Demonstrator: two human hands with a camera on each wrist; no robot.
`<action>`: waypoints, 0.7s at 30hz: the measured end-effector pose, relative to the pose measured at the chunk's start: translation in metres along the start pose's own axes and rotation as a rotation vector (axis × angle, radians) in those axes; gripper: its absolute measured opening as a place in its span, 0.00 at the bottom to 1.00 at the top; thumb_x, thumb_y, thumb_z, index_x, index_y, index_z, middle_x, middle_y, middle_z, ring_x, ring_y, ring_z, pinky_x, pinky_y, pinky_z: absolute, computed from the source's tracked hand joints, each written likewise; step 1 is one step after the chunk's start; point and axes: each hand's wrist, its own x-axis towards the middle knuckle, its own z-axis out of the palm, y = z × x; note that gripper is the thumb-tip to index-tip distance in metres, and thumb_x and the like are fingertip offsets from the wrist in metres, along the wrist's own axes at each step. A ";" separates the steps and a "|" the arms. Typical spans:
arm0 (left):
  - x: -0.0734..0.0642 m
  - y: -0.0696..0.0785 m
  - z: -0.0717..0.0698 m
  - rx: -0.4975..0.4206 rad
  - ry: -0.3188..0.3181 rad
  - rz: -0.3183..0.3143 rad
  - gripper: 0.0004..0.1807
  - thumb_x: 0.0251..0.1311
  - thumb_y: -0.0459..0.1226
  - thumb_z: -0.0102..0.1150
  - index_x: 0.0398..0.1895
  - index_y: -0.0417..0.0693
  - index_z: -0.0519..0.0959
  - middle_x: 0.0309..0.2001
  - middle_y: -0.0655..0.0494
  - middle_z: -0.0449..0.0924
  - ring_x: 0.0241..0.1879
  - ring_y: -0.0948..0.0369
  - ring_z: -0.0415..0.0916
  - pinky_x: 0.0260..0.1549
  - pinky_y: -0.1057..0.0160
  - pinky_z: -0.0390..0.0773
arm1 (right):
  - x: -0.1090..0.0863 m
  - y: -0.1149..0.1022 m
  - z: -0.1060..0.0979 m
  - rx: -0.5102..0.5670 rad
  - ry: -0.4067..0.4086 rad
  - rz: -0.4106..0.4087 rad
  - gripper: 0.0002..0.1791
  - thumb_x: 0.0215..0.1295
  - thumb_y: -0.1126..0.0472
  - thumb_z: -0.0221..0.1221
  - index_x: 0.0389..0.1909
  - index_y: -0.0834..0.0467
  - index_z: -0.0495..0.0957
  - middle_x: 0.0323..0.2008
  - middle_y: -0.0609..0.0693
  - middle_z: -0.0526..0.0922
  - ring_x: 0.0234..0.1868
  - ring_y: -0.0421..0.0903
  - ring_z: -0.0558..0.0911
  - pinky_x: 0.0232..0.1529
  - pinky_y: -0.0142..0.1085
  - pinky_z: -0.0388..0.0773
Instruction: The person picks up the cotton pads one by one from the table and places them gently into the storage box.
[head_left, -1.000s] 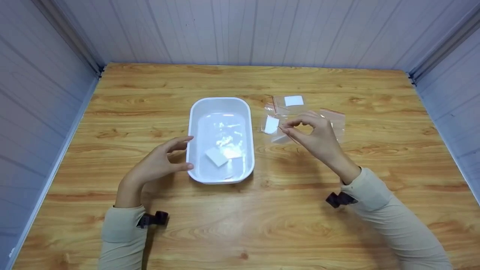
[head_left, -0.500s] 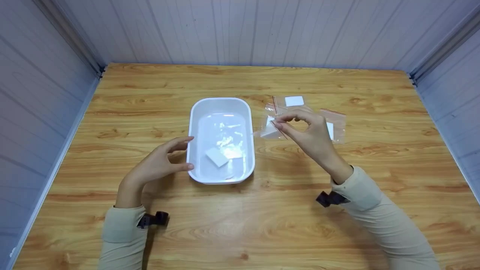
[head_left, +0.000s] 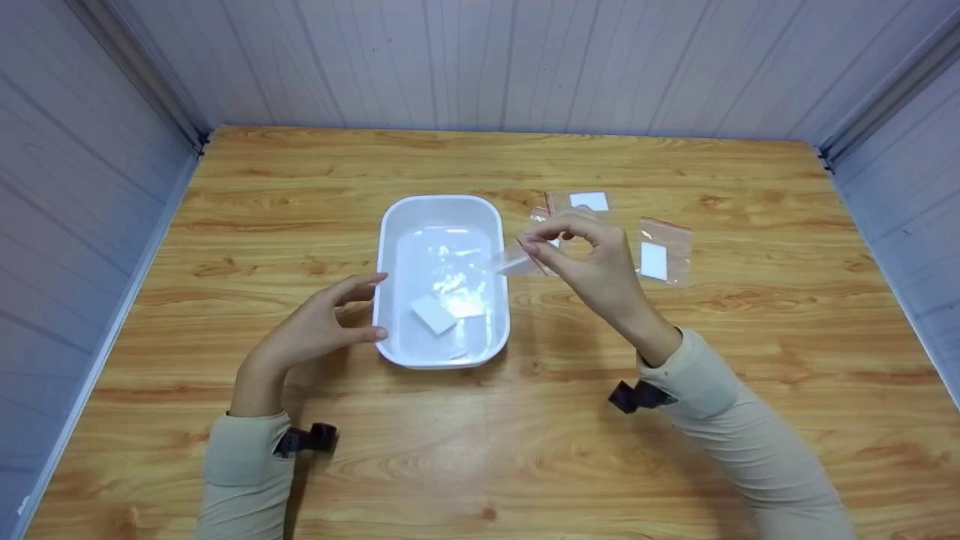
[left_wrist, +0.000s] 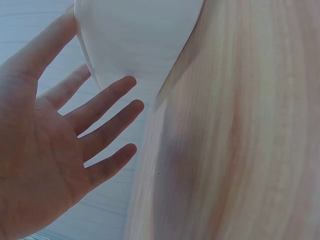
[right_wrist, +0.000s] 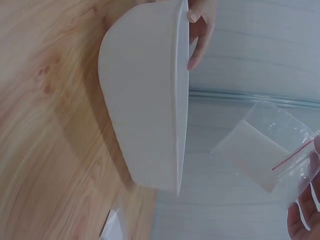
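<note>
My right hand [head_left: 589, 259] pinches a clear zip bag [head_left: 514, 262] by its red-striped top edge. The bag hangs at the right rim of a white plastic tub [head_left: 380, 247], with its lower end over that rim. In the right wrist view a flat white square shows inside the held bag [right_wrist: 255, 152], apart from the tub wall [right_wrist: 142, 95]. My left hand [head_left: 315, 322] rests at the tub's left rim with fingers extended, thumb tip and fingertips touching it. Inside the tub lie white squares [head_left: 434, 314], partly lost in the glare of clear plastic.
Right of the tub, a zip bag with a white square [head_left: 654, 261] lies flat on the wooden table [head_left: 450, 457]. Farther back lies another such bag [head_left: 589, 201]. Part of a third bag [head_left: 538, 215] shows behind my right hand. Panelled walls [head_left: 465, 67] enclose the table.
My right hand has moved left with the pinched zip bag, from over the other bags to the tub's right rim. The bag at the right is uncovered now. The left hand and tub stay put.
</note>
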 end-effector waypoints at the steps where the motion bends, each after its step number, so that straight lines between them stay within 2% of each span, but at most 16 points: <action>1: 0.000 0.000 0.000 0.000 0.000 -0.002 0.46 0.52 0.50 0.75 0.74 0.57 0.63 0.69 0.45 0.66 0.71 0.45 0.57 0.68 0.36 0.52 | 0.001 -0.001 0.002 0.003 -0.003 -0.005 0.03 0.61 0.65 0.69 0.35 0.59 0.87 0.35 0.44 0.88 0.38 0.44 0.81 0.43 0.39 0.72; 11: -0.001 -0.002 0.001 0.014 0.009 0.021 0.45 0.52 0.48 0.75 0.74 0.56 0.64 0.68 0.45 0.68 0.70 0.44 0.59 0.68 0.37 0.53 | 0.004 -0.002 0.020 0.052 0.011 -0.027 0.03 0.58 0.67 0.70 0.33 0.60 0.88 0.32 0.44 0.88 0.34 0.44 0.80 0.40 0.34 0.71; 17: -0.001 -0.002 0.000 0.015 0.008 0.017 0.45 0.53 0.48 0.75 0.74 0.56 0.64 0.68 0.44 0.67 0.71 0.44 0.58 0.68 0.36 0.53 | 0.006 -0.001 0.031 0.059 0.006 -0.058 0.03 0.59 0.66 0.70 0.34 0.60 0.88 0.31 0.45 0.87 0.31 0.43 0.77 0.39 0.36 0.72; 21: 0.000 -0.001 0.000 0.011 0.002 0.009 0.46 0.52 0.49 0.75 0.74 0.56 0.64 0.69 0.44 0.66 0.71 0.44 0.57 0.68 0.36 0.53 | 0.006 0.000 0.038 0.069 0.005 -0.043 0.03 0.59 0.65 0.70 0.34 0.59 0.88 0.31 0.46 0.87 0.32 0.45 0.77 0.38 0.37 0.71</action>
